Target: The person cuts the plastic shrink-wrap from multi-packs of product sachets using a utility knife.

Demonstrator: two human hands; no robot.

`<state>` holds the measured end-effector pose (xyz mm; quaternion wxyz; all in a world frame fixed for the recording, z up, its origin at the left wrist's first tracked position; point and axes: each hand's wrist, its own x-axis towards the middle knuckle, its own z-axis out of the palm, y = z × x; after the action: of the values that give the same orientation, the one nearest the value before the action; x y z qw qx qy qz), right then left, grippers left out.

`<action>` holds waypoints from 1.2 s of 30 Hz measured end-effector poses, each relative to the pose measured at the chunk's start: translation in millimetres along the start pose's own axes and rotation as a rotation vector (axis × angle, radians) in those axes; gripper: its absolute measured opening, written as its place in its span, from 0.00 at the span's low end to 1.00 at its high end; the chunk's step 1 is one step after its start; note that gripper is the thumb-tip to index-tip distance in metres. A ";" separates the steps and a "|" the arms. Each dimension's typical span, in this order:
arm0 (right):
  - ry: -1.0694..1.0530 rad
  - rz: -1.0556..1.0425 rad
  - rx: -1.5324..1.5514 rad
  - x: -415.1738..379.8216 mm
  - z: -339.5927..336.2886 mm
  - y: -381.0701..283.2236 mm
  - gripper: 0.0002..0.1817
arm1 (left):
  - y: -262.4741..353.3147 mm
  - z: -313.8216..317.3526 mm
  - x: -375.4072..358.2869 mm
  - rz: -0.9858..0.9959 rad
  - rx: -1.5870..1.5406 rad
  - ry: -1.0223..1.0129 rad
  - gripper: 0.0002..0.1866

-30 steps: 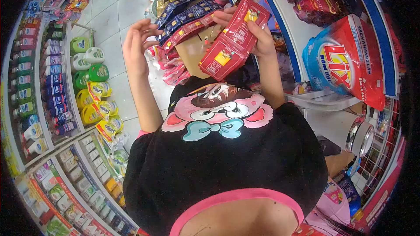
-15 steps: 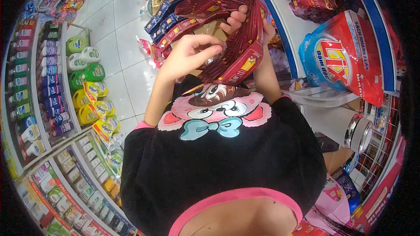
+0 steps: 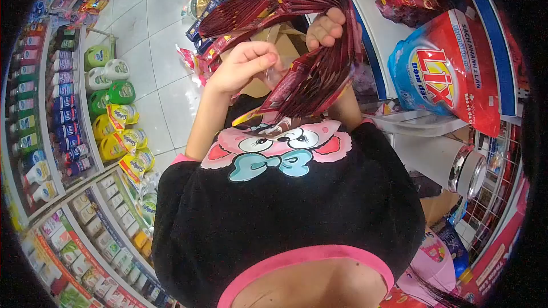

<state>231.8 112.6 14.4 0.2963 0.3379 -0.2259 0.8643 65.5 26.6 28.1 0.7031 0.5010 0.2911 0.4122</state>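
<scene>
A thick bundle of dark red sachet strips (image 3: 319,71), folded in layers, hangs in front of my chest. My right hand (image 3: 326,28) is wrapped round it, with the fingertips curled over its inner side and the palm hidden behind. My left hand (image 3: 242,65) is closed in a pinch at the bundle's left side, on what looks like a clear plastic strip (image 3: 276,68). More of the red sachets (image 3: 234,14) fan out beyond my hands, gathered at the top. A cardboard box (image 3: 285,43) shows between and below my hands.
Blue packets (image 3: 197,28) and a pink packet (image 3: 191,57) lie beyond my left hand. At the right, a Lix detergent bag (image 3: 445,71) stands on a white shelf (image 3: 371,23). Shelves of bottles (image 3: 68,91) line the left, with yellow bottles (image 3: 123,137) on the tiled floor (image 3: 162,63).
The bundle has turned and its lower end has swung left and fanned out. My left hand has closed into a pinch, and my right hand has shifted slightly right and down.
</scene>
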 end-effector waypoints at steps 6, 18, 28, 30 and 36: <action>-0.185 -0.085 -0.139 16.4 12.1 8.3 0.10 | -5.4 1.9 -1.4 0.040 -0.100 -0.082 0.11; -0.553 -0.169 -0.062 45.8 36.7 6.4 0.14 | -2.5 6.1 1.4 0.076 -0.139 -0.251 0.09; -0.809 -0.127 -0.291 49.6 57.7 11.0 0.14 | -10.0 -2.1 12.0 0.128 0.115 -0.379 0.10; -0.892 -0.046 -0.273 58.4 59.3 8.7 0.15 | -11.8 -7.0 11.4 0.001 0.110 -0.381 0.08; -0.941 0.012 -0.279 57.6 66.4 9.7 0.15 | -9.6 -6.3 3.4 -0.094 0.127 -0.245 0.05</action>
<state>220.9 87.1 98.3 0.1997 0.6476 -0.4508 0.5810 64.8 31.0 16.9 0.7187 0.5769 0.2517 0.2954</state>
